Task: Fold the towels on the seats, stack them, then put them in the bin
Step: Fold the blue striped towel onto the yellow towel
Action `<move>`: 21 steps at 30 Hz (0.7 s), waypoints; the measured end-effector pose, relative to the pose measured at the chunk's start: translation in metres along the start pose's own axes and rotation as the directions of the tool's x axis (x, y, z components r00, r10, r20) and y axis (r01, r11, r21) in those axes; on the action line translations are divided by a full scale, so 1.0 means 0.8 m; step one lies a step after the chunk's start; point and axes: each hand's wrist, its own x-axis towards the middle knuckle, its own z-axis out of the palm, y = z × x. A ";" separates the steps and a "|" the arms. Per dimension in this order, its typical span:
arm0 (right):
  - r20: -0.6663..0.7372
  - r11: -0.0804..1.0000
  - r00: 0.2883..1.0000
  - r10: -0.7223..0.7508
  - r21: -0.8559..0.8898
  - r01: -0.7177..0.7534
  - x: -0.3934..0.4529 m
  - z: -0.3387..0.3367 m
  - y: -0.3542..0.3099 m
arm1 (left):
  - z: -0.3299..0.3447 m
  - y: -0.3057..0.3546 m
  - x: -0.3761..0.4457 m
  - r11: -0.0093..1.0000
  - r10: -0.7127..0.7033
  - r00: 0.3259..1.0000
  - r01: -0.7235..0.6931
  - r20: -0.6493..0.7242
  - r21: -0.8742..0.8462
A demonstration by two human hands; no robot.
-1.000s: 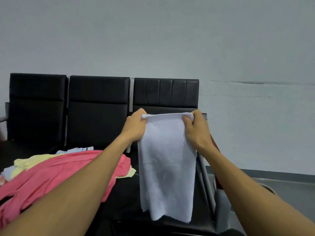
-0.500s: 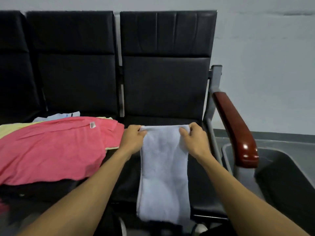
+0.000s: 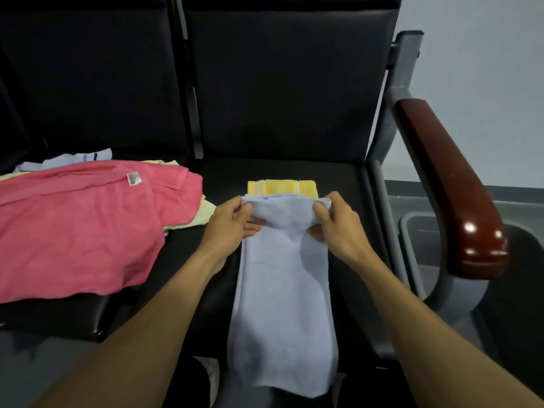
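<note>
Lowered onto seat (image 3: 338, 184), pale towel (image 3: 282, 290), far edge pinched by both hands' fingers (image 3: 247, 208), overhanging front.

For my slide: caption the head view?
Both hands pinch a pale blue terry towel over a black seat.

A pale blue towel (image 3: 284, 293) lies lengthwise on the right-hand black seat (image 3: 350, 184), its near end hanging over the seat's front edge. The left hand (image 3: 232, 223) and right hand (image 3: 335, 223) pinch its 2 far corners, thumbs on top. Just behind that far edge a folded yellow towel (image 3: 282, 187) rests on the seat, partly covered. On the neighbouring seat a pink towel (image 3: 79, 228) spreads over pale yellow and white cloths. A dark red armrest (image 3: 453, 184) stands at the right, with a grey bin (image 3: 412, 231) beyond it.
</note>
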 end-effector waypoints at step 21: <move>0.304 0.902 0.878 0.371 0.107 -0.418 -0.005 0.014 0.049 | -0.013 -0.021 -0.014 0.949 -0.313 0.835 0.253 0.452 0.191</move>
